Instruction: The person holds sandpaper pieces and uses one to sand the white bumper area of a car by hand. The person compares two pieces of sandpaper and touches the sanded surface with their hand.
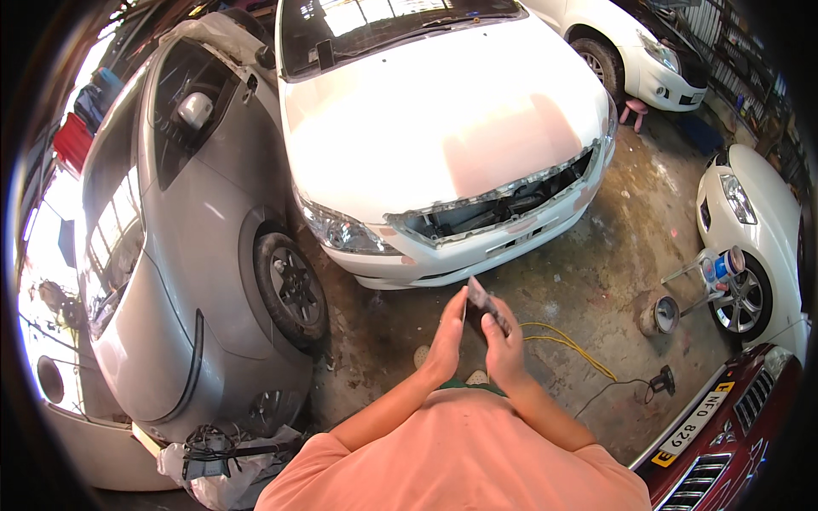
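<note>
In front of my chest, both hands are raised close together. My right hand is closed around a small flat piece, greyish pink at its tip and dark lower down; its exact kind is not clear. Facing it, my left hand has its fingers straight and close together, with a narrow gap between the palms. Beyond my hands stands a white car, with no grille in its front opening. Pinkish-beige patches mark its hood and bumper.
A silver car stands close at left. Right of me are a yellow cable, a black plug-like device, an open can and a small stand with containers. A dark red car and white cars stand further around.
</note>
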A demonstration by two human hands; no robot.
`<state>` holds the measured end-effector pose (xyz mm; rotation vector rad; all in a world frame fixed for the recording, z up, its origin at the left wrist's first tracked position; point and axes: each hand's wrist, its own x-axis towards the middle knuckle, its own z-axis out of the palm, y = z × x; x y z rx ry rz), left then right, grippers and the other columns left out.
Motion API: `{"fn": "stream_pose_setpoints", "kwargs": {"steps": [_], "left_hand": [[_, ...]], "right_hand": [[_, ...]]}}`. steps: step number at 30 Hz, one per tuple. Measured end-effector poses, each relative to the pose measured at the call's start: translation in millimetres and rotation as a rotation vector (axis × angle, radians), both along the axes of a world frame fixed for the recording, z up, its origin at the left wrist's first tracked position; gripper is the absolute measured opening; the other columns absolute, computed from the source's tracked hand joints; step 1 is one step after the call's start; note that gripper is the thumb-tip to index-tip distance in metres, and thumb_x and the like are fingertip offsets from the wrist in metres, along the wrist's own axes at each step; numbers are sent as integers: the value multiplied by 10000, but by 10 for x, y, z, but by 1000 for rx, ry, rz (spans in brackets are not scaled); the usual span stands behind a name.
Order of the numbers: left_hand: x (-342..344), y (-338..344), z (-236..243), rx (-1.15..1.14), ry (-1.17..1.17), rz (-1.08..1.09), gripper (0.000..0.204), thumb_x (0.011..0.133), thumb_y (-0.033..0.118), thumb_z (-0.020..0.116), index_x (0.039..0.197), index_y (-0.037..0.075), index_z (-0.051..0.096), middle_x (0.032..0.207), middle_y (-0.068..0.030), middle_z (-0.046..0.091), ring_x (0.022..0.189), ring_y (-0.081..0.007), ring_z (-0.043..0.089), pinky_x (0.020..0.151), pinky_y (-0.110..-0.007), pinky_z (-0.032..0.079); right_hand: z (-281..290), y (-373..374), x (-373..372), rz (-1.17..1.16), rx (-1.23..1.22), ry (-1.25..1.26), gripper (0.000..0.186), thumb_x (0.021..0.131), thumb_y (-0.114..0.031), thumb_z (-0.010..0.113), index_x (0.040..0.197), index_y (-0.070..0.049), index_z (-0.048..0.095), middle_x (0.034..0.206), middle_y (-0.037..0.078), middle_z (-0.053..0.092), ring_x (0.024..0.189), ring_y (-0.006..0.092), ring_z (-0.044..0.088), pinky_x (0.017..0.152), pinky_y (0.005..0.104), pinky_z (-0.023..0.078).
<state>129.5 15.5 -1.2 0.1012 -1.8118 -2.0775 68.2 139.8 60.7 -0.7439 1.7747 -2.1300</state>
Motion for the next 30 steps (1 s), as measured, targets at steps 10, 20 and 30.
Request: {"fn": "stream_pose_setpoints", "kwargs": {"steps": [10,20,30], "left_hand": [[29,-24,237,-273,-180,-114,772,878,-63,557,1581,58,262,1439,-103,502,1296,-166,491,1082,-289,391],[185,-9,438,-171,-260,-262,743,860,-103,476,1568,62,327,1515,-100,463,1339,-186,463,1142,-337,343],[356,-561,511,788,-414,40,565,956,383,616,1372,13,516,1252,-148,657,1093,-329,665,848,-492,559]], "right_hand": [[45,74,-130,-130,242,577,356,900,-50,645,1254,-17,630,1233,179,641,1094,384,634,935,434,523],[-120,-10,-289,-240,313,404,319,964,-91,592,1265,11,616,1234,205,630,1115,357,629,961,403,509],[7,427,-5,-28,104,661,381,977,-110,540,1336,17,561,1364,209,571,1204,395,586,1040,416,463]]}}
